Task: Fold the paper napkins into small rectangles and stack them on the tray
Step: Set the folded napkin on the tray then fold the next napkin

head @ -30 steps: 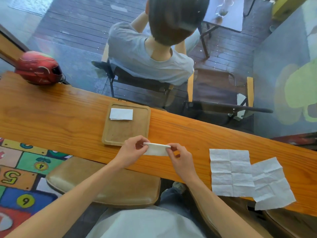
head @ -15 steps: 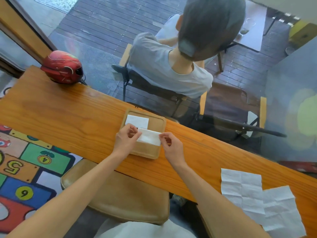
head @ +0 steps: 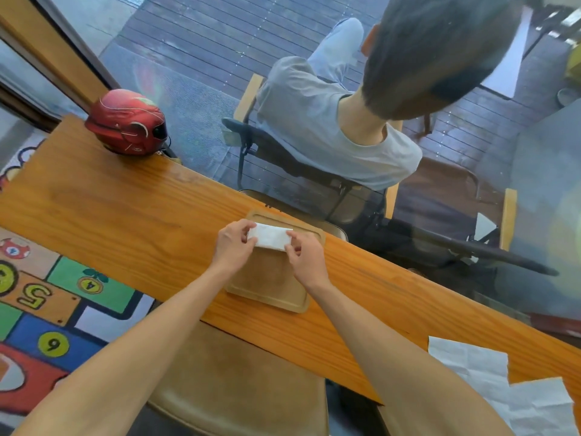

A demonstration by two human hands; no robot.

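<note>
A folded white napkin [head: 271, 236] lies over the far end of the wooden tray [head: 267, 286], where an earlier folded napkin lay; that one is hidden beneath it. My left hand [head: 232, 247] pinches its left end and my right hand [head: 305, 258] pinches its right end. Two unfolded creased napkins [head: 503, 394] lie overlapping on the table at the lower right.
A red helmet [head: 127, 122] sits at the table's far left corner. Behind a glass pane beyond the table [head: 110, 215] a person sits on a chair, back turned. A tan stool [head: 239, 385] stands under the table's near edge, with a colourful number mat on the floor at left.
Both hands carried the folded napkin from the table's near edge onto the tray, then further back onto the spot of the earlier folded napkin.
</note>
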